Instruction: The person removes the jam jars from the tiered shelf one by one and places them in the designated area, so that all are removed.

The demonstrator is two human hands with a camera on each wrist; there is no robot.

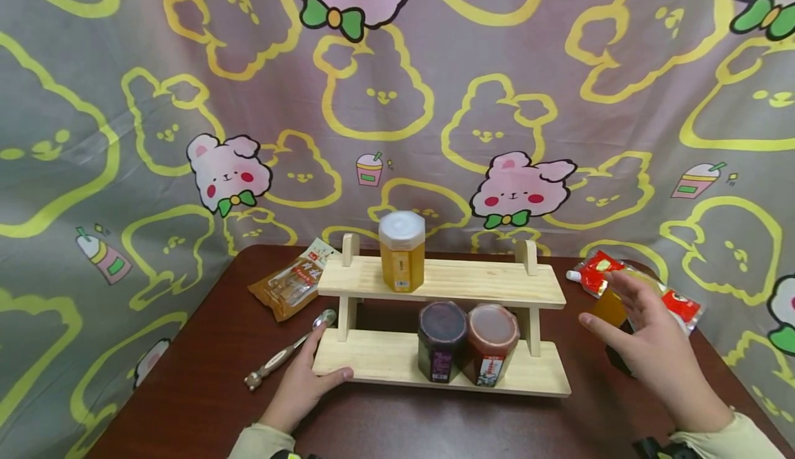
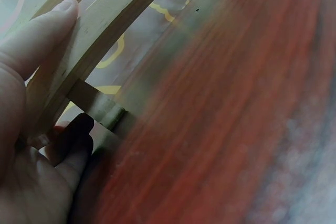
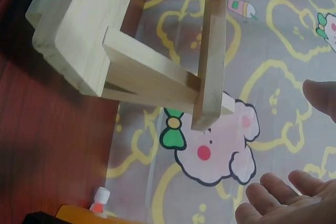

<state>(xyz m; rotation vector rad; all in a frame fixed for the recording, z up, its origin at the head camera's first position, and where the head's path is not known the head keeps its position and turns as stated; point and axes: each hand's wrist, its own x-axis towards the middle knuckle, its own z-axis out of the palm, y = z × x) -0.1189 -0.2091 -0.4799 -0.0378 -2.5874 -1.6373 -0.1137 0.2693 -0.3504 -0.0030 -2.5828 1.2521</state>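
My left hand (image 1: 303,384) grips the left end of a two-tier wooden shelf rack (image 1: 373,355). In the left wrist view, the thumb lies on the plank (image 2: 86,40) and the other fingers are curled underneath. My right hand (image 1: 660,357) is raised off the rack's right side, fingers spread and holding nothing. Behind it, partly hidden, is an amber-and-black object (image 1: 610,308). On the upper tier stands a jar of golden contents with a white lid (image 1: 402,255). Side by side on the lower tier are a dark purple jar (image 1: 442,342) and a reddish-brown jar (image 1: 493,345).
Left of the rack lie a brown snack packet (image 1: 292,283) and a spoon with a decorated handle (image 1: 279,358). At the back right, a red pouch with a white spout (image 1: 599,269) lies among other packaging. A patterned curtain (image 1: 397,100) hangs behind the dark wooden table (image 1: 373,431).
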